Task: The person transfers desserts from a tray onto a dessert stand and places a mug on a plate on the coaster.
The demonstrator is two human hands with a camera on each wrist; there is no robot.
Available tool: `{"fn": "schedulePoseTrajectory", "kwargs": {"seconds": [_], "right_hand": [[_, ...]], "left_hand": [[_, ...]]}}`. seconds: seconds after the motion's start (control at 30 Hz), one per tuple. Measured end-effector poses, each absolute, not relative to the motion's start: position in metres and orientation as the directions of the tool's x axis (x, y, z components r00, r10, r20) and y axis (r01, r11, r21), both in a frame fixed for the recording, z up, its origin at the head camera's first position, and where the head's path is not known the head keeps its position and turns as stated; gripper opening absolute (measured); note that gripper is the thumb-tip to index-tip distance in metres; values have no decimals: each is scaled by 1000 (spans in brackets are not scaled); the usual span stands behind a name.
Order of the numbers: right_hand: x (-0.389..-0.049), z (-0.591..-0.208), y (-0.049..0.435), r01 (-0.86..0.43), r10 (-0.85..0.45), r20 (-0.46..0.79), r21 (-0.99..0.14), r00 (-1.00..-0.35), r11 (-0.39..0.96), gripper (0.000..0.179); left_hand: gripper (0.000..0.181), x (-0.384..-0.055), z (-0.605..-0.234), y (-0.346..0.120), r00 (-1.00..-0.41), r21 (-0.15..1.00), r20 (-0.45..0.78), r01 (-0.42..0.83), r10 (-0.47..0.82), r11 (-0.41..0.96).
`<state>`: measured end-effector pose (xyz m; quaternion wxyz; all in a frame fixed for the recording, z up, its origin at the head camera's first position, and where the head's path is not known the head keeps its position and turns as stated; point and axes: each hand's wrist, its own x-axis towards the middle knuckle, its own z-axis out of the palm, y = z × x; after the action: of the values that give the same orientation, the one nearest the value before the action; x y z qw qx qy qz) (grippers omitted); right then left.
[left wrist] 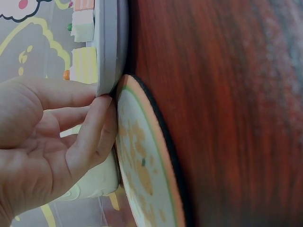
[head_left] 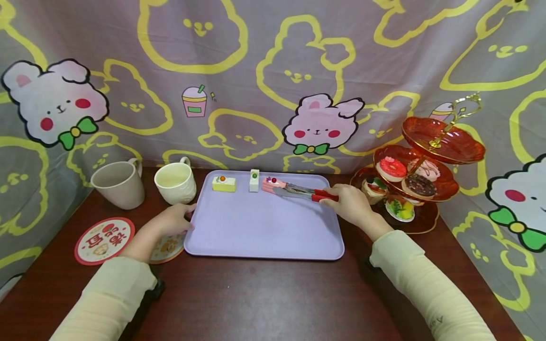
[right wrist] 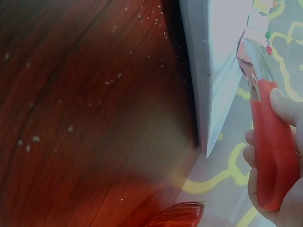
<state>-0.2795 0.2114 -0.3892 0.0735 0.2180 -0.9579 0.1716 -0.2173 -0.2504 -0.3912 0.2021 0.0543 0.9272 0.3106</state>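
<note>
My right hand (head_left: 350,204) grips red-handled metal tongs (right wrist: 272,142). The tips of the tongs lie about a pink cake slice (head_left: 274,185) topped with a red berry, at the back of the lilac tray (head_left: 264,232). Left of that slice, a white cake piece (head_left: 254,181) with a green topping and a yellow cake piece (head_left: 223,184) with an orange topping sit on the tray. My left hand (left wrist: 52,127) pinches the tray's left edge between thumb and fingers, above a round coaster (left wrist: 142,161).
A tiered red stand (head_left: 443,142) with donuts and small pastries stands at the right. On the left are a grey mug (head_left: 119,185), a cream cup (head_left: 176,182) and a red-rimmed coaster (head_left: 104,240). A patterned curtain (head_left: 247,94) hangs behind the dark wooden table (head_left: 273,298).
</note>
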Motion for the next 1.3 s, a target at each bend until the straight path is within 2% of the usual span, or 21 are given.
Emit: {"fn": "schedulePoseTrajectory", "kwargs": {"seconds": [0.6,0.87,1.3], "right_hand": [[-264,-373,216,-433,-366,281,-233,-887,871,47],[-252,-360,223,-411,-343,266,-268,-901,871,47],[-225,-326,239,-395,-329,265,-255,-906,883,52]], "left_hand": [[73,-219,-390,-250,-910,597,-352,-37,220,802],[73,-218,-391,-249,-911,599,-352,-42,216,800],[74,-218,-393,-252,-915,602,-331,-16,232,798]]}}
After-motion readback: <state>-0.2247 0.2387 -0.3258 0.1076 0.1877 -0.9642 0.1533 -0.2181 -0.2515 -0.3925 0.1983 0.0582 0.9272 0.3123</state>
